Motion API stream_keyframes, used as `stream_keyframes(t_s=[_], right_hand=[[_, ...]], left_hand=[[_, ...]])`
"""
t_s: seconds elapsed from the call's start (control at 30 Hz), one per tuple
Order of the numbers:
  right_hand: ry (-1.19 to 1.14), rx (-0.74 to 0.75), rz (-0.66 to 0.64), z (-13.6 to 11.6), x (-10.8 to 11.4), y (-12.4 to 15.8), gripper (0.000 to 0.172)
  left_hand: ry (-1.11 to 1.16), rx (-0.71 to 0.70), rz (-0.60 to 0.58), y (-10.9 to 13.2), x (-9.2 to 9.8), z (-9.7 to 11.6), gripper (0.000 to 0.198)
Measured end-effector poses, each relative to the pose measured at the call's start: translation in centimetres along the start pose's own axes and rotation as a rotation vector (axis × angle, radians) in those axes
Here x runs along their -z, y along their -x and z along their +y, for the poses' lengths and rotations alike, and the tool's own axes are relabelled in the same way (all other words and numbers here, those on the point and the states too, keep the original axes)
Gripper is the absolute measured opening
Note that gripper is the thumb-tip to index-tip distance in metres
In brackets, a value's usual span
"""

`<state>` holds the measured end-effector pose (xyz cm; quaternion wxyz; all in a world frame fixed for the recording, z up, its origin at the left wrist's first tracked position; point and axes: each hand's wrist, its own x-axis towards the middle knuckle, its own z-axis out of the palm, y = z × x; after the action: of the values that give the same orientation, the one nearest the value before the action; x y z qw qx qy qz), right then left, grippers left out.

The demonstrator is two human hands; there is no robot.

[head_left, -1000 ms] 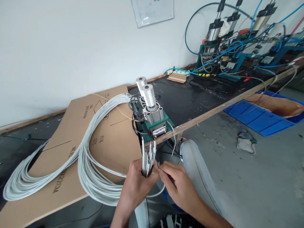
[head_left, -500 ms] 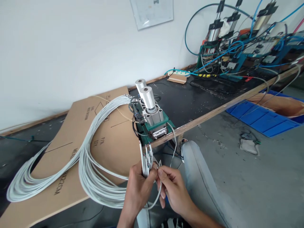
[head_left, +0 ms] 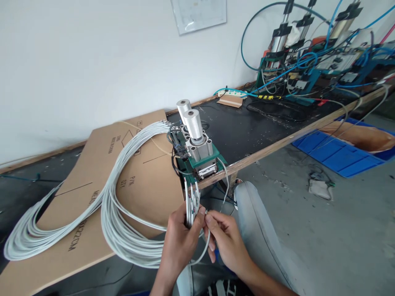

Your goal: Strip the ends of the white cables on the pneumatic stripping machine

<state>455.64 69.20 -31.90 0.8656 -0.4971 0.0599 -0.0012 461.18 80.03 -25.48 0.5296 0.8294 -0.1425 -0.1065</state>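
Note:
My left hand [head_left: 182, 230] is closed around a bundle of white cable ends [head_left: 191, 202], which point up out of the fist. Small coloured wires show at some of the tips. Close beside it, my right hand [head_left: 226, 238] pinches a single white cable [head_left: 206, 246] near its end, thumb against fingers; the tip is mostly hidden between the two hands. From the left hand the cables run back into a large looped coil [head_left: 123, 242] lying over a cardboard sheet [head_left: 148, 185]. Just beyond the fists stands a small green-based press [head_left: 199, 152] with silver cylinders.
A black bench [head_left: 247, 127] with a wooden edge runs to the right. Pneumatic machines [head_left: 284, 53] with blue hoses stand at its far end, near a power strip [head_left: 231, 94]. A blue bin [head_left: 342, 152] sits on the floor at right, and my knee [head_left: 249, 201] is below the bench.
The single cable's end, which stuck up between my hands, has drawn down into the fingers. Both hands stay close together, and the view has shifted slightly.

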Motion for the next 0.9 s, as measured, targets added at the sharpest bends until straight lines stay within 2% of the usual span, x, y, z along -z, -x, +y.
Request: stream_keyframes(t_s=[0.17, 0.3, 0.33, 0.4, 0.43, 0.5, 0.57, 0.67, 0.77, 0.9], right_hand=[[-0.051, 0.010, 0.036, 0.7, -0.4, 0.1, 0.054], [-0.012, 0.042, 0.006, 0.7, -0.1, 0.1, 0.047], [0.038, 0.104, 0.010, 0.5, 0.4, 0.1, 0.040], [0.274, 0.376, 0.015, -0.1, 1.6, 0.2, 0.021], [0.464, 0.565, 0.008, -0.5, 2.3, 0.2, 0.019], [0.877, 0.902, -0.031, -1.2, 3.6, 0.1, 0.029], [1.155, 1.091, -0.037, -1.8, 4.6, -0.1, 0.029], [1.269, 1.173, 0.067, -2.3, 5.5, -1.1, 0.028], [1.291, 1.161, 0.148, -2.5, 6.3, -2.8, 0.033], [1.272, 1.182, 0.170, -2.5, 7.5, -5.3, 0.034]], left_hand=[[-0.040, 0.016, 0.029, 0.0, -0.3, -0.3, 0.041], [0.001, 0.033, 0.006, 0.0, -0.3, -0.4, 0.041], [0.004, 0.032, 0.010, -0.1, -0.2, -0.4, 0.041], [0.009, 0.027, 0.034, -0.4, -0.1, -0.4, 0.041], [0.010, 0.027, 0.042, -0.5, 0.0, -0.4, 0.042], [0.024, 0.032, 0.028, -0.7, 0.0, -0.4, 0.044], [0.062, 0.044, 0.013, -0.9, 0.0, -0.3, 0.043], [0.199, 0.104, 0.122, -0.9, 0.3, 0.2, 0.041], [0.395, 0.114, 0.259, -0.7, 0.8, 0.7, 0.041], [0.475, 0.091, 0.257, -0.4, 1.2, 1.3, 0.041]])
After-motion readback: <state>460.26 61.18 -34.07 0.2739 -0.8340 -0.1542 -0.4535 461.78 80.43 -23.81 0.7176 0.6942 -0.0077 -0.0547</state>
